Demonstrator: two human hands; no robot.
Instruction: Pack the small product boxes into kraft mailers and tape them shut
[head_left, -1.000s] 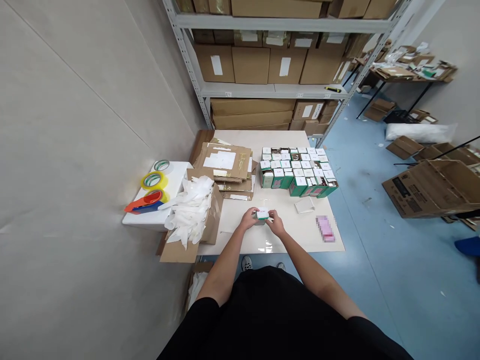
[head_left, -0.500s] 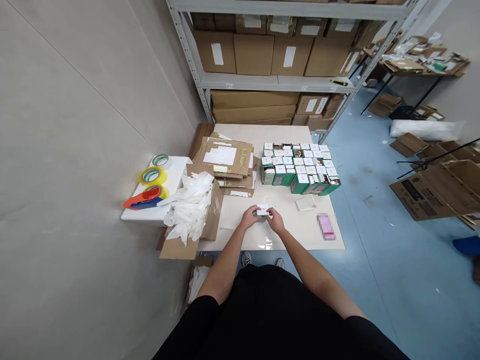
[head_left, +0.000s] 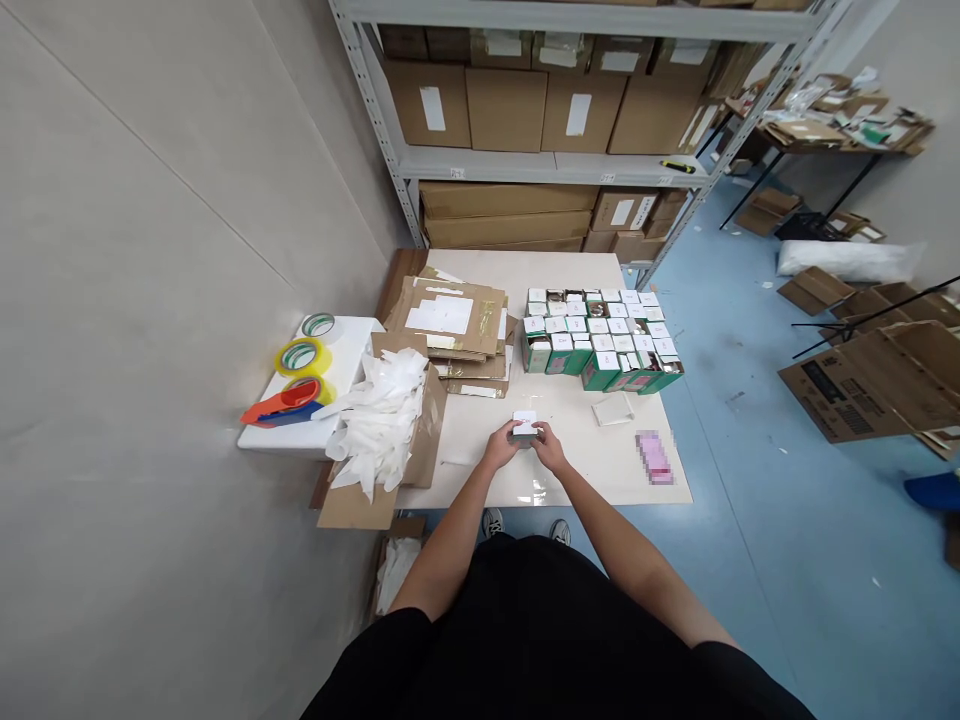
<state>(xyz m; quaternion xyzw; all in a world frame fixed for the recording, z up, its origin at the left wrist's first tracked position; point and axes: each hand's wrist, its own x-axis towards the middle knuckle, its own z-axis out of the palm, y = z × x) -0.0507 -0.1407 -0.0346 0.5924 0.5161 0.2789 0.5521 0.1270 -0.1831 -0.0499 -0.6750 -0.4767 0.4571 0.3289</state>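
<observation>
A small box (head_left: 524,425) with a white flap on top and a dark green side is between my hands over the front middle of the table (head_left: 480,478). My left hand (head_left: 501,445) grips its left side, fingers curled. On the opposite side my right hand (head_left: 550,448) holds it too, fingertips at the right edge. The white flap stands toward the far side; whether it is folded open I cannot tell. Beyond it, rows of similar green and white boxes (head_left: 600,340) stand packed together. A white tray-like piece (head_left: 613,409) lies to the right, near a blurred pink item (head_left: 655,458).
Flattened cardboard (head_left: 450,315) is stacked at the left back. A carton (head_left: 427,430) overflows with white paper (head_left: 379,420). Tape rolls (head_left: 302,356) and an orange and blue tape dispenser (head_left: 285,402) rest on a white surface. A metal shelf (head_left: 555,163) holds brown boxes behind the table.
The white top flap of the small box has tilted up and away from me, so more of its dark side shows. Both hands have stayed on its sides, shifting only slightly.
</observation>
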